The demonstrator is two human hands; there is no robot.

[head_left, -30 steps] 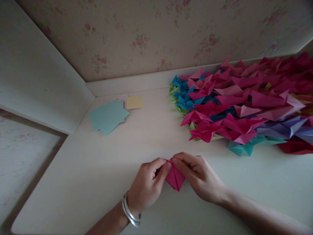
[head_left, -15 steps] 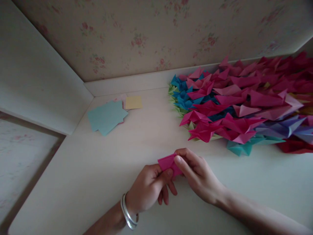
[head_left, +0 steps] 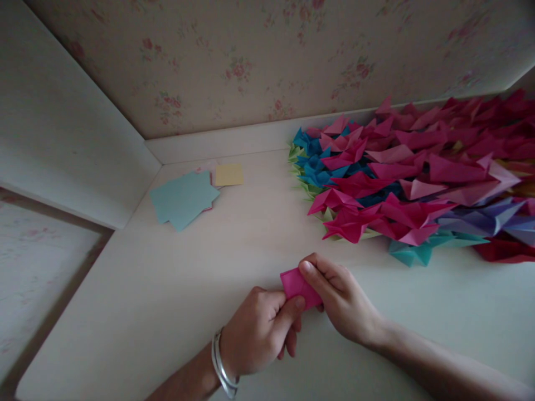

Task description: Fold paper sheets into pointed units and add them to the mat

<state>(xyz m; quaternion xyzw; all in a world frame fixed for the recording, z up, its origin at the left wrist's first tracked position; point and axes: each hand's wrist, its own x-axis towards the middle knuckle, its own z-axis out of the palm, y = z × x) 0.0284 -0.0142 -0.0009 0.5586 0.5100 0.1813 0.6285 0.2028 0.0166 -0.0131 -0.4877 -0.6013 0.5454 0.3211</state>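
Observation:
A small folded sheet of pink origami paper [head_left: 297, 283] is held between both hands, above the front part of the white table. My left hand [head_left: 263, 328], with silver bangles at the wrist, pinches its lower edge, thumb on top and fingers beneath. From the right, my right hand [head_left: 340, 295] grips the upper right corner, its thumb lying on the paper. The fingers under the paper are partly hidden. Beyond the hands lies a large heap of folded paper pieces [head_left: 388, 172], mostly pink, with blue, green, purple and red among them.
Flat light-blue paper sheets [head_left: 184, 197] lie in a loose stack at the table's back left, with a yellow paper square [head_left: 229, 174] beside them. A white panel [head_left: 71, 117] stands at the left. Flowered wallpaper covers the back wall [head_left: 234, 72].
My left hand has shifted slightly right and down, its fingers curled in more. The pink paper has moved a little to the right, and more of its face shows.

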